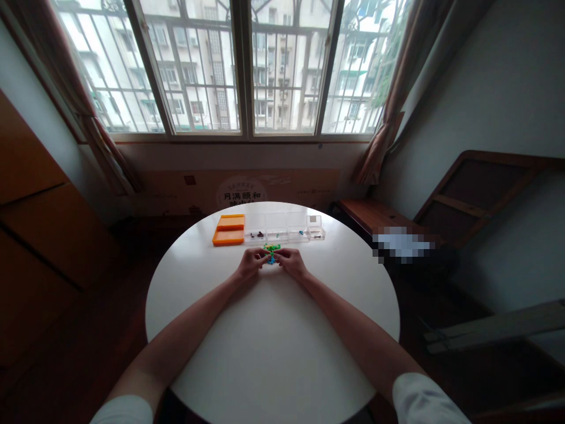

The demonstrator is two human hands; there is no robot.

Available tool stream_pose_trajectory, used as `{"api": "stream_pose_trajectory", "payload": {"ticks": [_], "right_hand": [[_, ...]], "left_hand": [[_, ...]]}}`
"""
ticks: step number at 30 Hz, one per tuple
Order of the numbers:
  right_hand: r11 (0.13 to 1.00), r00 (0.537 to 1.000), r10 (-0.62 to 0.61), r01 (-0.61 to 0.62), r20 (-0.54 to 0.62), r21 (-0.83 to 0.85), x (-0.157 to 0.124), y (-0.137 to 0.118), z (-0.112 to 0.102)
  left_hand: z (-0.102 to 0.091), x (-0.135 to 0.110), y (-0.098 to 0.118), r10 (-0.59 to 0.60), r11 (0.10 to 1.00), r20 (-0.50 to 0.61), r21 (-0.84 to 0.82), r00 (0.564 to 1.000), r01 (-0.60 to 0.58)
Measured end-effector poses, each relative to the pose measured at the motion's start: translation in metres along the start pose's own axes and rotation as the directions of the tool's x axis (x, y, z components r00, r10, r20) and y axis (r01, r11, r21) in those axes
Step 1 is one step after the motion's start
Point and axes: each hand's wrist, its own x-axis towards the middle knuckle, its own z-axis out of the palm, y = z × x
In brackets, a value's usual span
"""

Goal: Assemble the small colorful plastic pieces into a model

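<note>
Between my hands, over the far part of the round white table (269, 341), is a small brick model (272, 248) in green, yellow and blue. My left hand (255, 261) pinches it from the left side, fingers bent inward. From the right, my right hand (289, 260) grips it the same way, the thumb near the lower blue part. The fingertips of both hands almost meet and cover part of the model. Just beyond them sit clear plastic compartment boxes (276, 227), some with small dark, green and blue pieces inside.
To the left of the clear boxes lies an orange tray (228, 229). A wooden bench (375, 215) stands beyond the table on the right, with a folded wooden frame (477, 194) behind it. A barred window (242, 70) with curtains fills the far wall, above a printed carton (282, 185).
</note>
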Motion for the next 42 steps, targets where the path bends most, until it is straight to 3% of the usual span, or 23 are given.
{"api": "stream_pose_trajectory", "payload": {"ticks": [16, 42], "right_hand": [[1.000, 1.000, -0.006, 0.007, 0.020, -0.016, -0.0012, -0.0033, 0.0011], [0.997, 0.998, -0.030, 0.033, 0.053, -0.064, -0.0028, -0.0061, 0.0010]], "left_hand": [[-0.0013, -0.0011, -0.0004, 0.026, 0.999, 0.072, -0.023, 0.997, -0.025], [0.0005, -0.0001, -0.0054, 0.010, 0.998, 0.062, -0.061, 0.998, -0.006]]}}
